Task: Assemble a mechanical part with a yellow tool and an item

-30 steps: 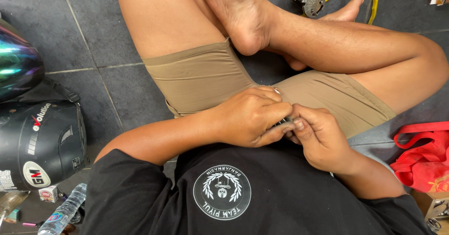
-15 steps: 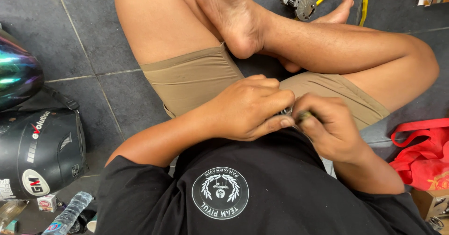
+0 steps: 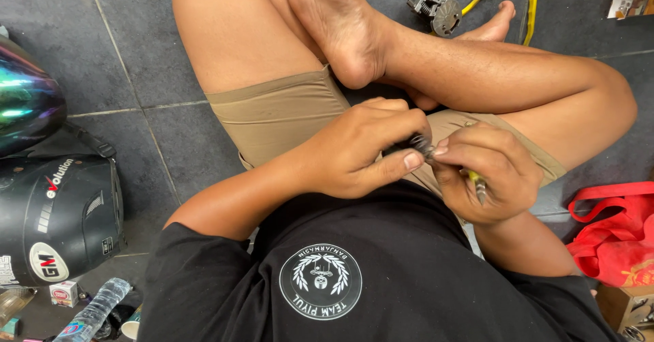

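Note:
I sit cross-legged on a grey tiled floor (image 3: pixel 136 56), and both hands meet over my lap. My left hand (image 3: pixel 361 154) is closed around a small dark part (image 3: pixel 417 142), thumb pressed along its lower side. My right hand (image 3: pixel 487 172) grips a thin tool with a yellow handle and a metal tip (image 3: pixel 477 184), its working end against the dark part. The fingers hide most of the part, so its shape stays unclear.
A black helmet (image 3: pixel 58 223) and an iridescent helmet (image 3: pixel 27 97) lie at the left. A plastic bottle (image 3: pixel 95 311) and small boxes sit at the bottom left. Metal parts (image 3: pixel 436 8) and yellow-handled tools (image 3: pixel 531 1) lie beyond my feet. A red bag (image 3: pixel 616 236) is at the right.
The view has shifted slightly. My hands have stayed together over my lap, and the right hand has turned so the tool's yellow handle and metal tip now show.

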